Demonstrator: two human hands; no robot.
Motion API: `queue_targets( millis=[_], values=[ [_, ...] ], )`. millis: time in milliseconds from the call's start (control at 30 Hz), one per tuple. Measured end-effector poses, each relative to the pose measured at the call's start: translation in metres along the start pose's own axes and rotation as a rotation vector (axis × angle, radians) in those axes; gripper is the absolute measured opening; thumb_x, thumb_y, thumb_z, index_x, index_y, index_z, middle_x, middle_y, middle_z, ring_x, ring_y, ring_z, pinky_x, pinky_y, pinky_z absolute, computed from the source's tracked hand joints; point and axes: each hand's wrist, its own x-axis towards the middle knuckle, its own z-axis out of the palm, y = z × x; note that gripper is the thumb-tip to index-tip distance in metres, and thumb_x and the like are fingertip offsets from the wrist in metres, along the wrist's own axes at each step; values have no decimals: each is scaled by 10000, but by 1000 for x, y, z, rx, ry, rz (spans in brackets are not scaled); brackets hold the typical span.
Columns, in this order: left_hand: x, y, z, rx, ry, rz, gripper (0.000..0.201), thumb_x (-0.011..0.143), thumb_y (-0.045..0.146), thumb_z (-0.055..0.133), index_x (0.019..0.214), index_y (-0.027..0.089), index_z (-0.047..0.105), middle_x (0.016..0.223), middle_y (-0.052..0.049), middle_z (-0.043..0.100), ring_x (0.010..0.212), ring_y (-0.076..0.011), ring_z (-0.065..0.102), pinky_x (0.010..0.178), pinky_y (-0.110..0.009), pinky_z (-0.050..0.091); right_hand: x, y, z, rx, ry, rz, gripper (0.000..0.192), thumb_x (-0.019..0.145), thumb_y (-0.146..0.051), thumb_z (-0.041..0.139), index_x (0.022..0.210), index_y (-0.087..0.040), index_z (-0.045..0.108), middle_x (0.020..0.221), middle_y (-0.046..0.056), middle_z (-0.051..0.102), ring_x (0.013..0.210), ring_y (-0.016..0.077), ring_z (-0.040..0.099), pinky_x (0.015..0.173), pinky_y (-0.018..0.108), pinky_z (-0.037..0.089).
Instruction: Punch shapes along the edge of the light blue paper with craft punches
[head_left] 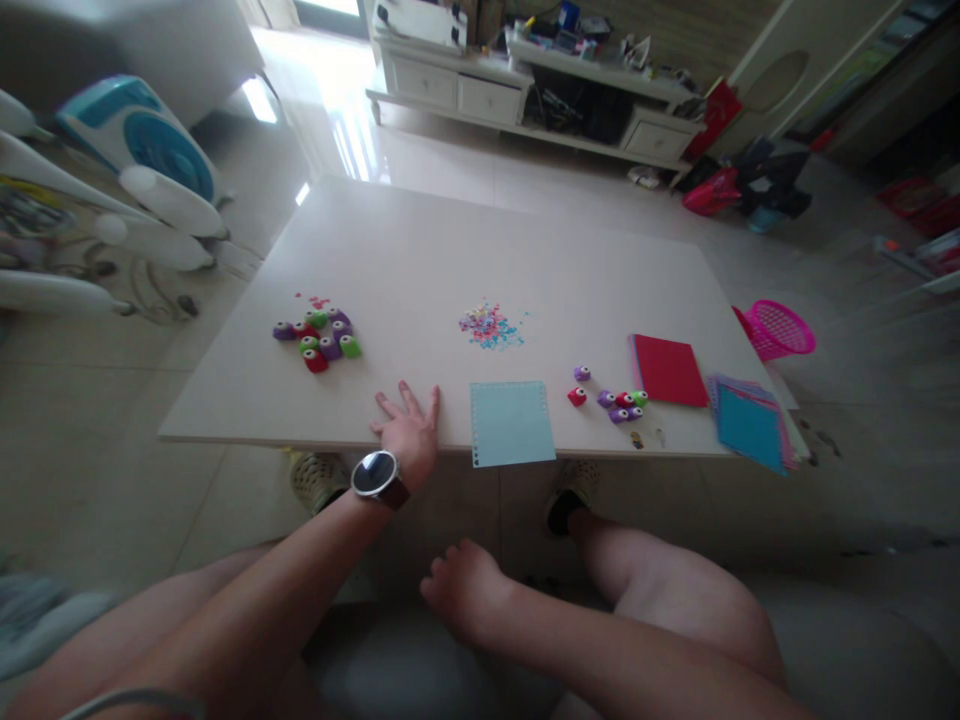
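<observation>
**Left hand flat on the table edge, right hand loose below it**

The left hand (409, 425) lies palm down on the near edge of the white table (420, 250), fingers spread wide and stretched forward. It grips nothing; only the tabletop is under it. A dark-faced wristwatch (375, 474) sits on that wrist.

The nearest thing to it is the light blue paper sheet (511, 423), lying flat just to its right, apart from the fingers. The sheet's near edge hangs slightly over the table edge, and small punched holes run along its left and top borders.

The right hand (461, 585) hangs below the table level, between the knees, well apart from anything on the table. Its fingers look loosely curled and it seems to hold nothing, though the underside of the hand is out of sight.

Farther back on the table, a scatter of tiny coloured paper bits (491, 327) lies beyond the blue sheet. To the left stands a cluster of small punches (319, 338) in purple, green and red; a second, looser group of punches (611, 398) sits right of the sheet. Beside that group lies a red paper stack (669, 370), then a fanned pile of blue and pink sheets (750, 422) at the table's right corner. A pink basket (780, 328) sits just off the right edge.
</observation>
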Motion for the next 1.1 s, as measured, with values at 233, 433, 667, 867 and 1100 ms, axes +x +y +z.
queue_targets(
  millis=[233,433,667,867,1100],
  values=[
    [0,-1,3,-69,29,2,994,897,238,798,1726,239,250,1770,-314,163,1574,-624,237,1054,-744,518,2,1,3,15,20,-8,131,924,-131,760,1053,-123,779,1047,139,791,1028,300,774,881,443,641],
    [1,0,3,-28,21,2,990,910,267,779,1732,231,227,1767,-322,165,1565,-632,254,1040,-709,545,2,1,3,12,10,-3,152,928,-141,766,1078,-129,786,1077,131,792,1036,301,773,906,445,642],
    [1,0,2,11,10,6,984,928,304,761,1735,237,202,1765,-330,165,1564,-624,270,1030,-690,554,1,1,0,3,5,-10,127,937,-147,760,1060,-128,784,1061,147,792,1032,300,776,892,449,650],
    [1,-1,4,-71,33,4,990,898,237,792,1724,230,246,1764,-328,166,1570,-632,238,1030,-741,530,2,1,0,5,-5,-8,132,936,-135,747,1064,-124,780,1064,139,790,1040,300,771,891,443,642],
    [0,0,2,-24,21,5,973,922,216,752,1732,226,212,1760,-337,159,1567,-625,254,1045,-714,538,1,0,0,16,-24,3,155,942,-145,750,1093,-120,778,1098,136,786,1073,302,763,922,452,638]
  ],
)
